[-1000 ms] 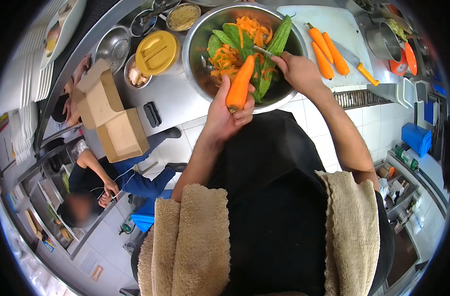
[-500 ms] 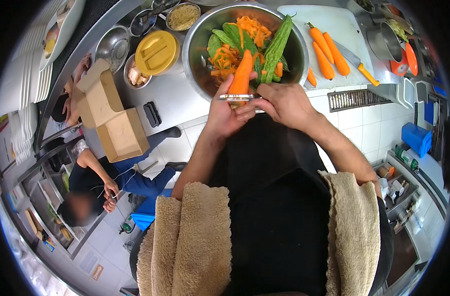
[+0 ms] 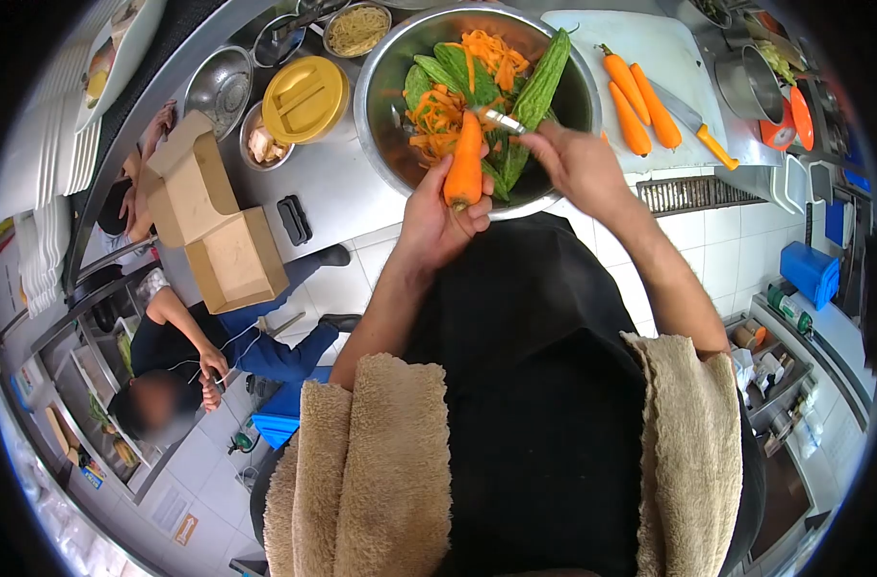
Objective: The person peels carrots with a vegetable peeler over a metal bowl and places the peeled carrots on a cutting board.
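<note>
My left hand (image 3: 432, 223) is closed around the thick end of an orange carrot (image 3: 466, 171), its narrow tip pointing up over a large steel bowl (image 3: 369, 130). In my right hand (image 3: 584, 171) is a metal peeler (image 3: 505, 121), its head just beyond the carrot's tip; whether it touches is unclear. The right fingers are slightly blurred, and the peeler's handle is mostly hidden. Inside the bowl lie orange carrot peelings (image 3: 492, 60) and bumpy green bitter gourds (image 3: 546, 75), partly covered by my hands and the carrot.
Several carrots (image 3: 658, 108) and a yellow-handled knife (image 3: 710, 144) rest on a white cutting board (image 3: 592, 29). Left of the bowl stand a yellow-lidded tub (image 3: 305, 101), an open cardboard box (image 3: 228, 260) and a black object (image 3: 294, 221). Another person (image 3: 183, 327) is at lower left.
The peeler has gone from the carrot's thick end up past its tip as my right hand moved up and right. The carrot shifted slightly down, still in my left hand.
</note>
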`<state>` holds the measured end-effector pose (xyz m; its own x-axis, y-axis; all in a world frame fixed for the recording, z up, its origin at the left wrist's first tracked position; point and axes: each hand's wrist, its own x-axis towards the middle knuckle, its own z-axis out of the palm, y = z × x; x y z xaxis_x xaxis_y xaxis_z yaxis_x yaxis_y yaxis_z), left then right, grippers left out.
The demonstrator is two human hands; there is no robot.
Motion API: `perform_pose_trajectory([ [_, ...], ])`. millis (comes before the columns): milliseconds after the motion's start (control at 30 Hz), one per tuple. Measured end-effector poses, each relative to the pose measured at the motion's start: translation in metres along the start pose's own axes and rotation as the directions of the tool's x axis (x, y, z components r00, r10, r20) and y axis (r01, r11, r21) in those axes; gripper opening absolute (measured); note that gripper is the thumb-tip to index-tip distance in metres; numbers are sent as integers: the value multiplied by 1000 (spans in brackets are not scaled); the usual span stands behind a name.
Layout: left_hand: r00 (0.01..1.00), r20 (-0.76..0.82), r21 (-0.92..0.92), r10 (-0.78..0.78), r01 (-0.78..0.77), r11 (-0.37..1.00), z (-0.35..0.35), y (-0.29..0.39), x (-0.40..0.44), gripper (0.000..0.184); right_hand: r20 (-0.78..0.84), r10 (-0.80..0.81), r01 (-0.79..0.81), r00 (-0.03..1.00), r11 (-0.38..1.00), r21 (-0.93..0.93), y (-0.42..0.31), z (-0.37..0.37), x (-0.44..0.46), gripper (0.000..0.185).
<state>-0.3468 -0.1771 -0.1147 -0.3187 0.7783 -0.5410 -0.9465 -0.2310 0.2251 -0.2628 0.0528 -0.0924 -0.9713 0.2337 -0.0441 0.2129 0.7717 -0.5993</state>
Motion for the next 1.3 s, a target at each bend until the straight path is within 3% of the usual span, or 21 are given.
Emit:
perform_pose_trajectory([
  [133,996,-49,50,73,-70,996,13,-1,0,54,112,-224,208,968,968,143,-36,-3,-20,33],
  [300,992,126,-83,-10,21,996,-12,-2,11,54,122,-284,278,951,958,65,-27,7,-18,35],
  [467,990,118,-52,-73,80,995,-6,0,3,55,10,-75,76,997,985,-156,22,22,9,42],
  [533,983,147,-72,-111,123,990,-4,1,0,55,56,118,-101,991,966,-237,32,16,19,43],
  [633,989,119,-138,-88,105,985,4,3,-2,56,60,149,-149,987,989,-9,36,9,20,42],
  [733,996,-36,-131,-76,70,989,6,0,4,56,67,118,-127,991,980,155,11,7,3,39],
  [833,984,-176,32,31,-25,999,21,-4,2,52,180,-9,-22,984,985,170,-26,-4,-14,36],
  [1000,997,78,69,12,-17,998,-5,-7,8,54,202,-179,144,963,974,175,-46,-5,-26,38],
  [1167,994,103,50,-25,19,999,-5,-6,7,53,145,-262,248,954,963,105,-40,-2,-24,39],
  [1267,979,194,20,-56,53,998,-12,-5,4,55,147,-189,196,971,980,-38,-17,11,-16,40],
  [1300,976,208,20,-65,63,998,-11,-4,2,56,75,-140,142,987,990,-21,-7,11,-8,36],
])
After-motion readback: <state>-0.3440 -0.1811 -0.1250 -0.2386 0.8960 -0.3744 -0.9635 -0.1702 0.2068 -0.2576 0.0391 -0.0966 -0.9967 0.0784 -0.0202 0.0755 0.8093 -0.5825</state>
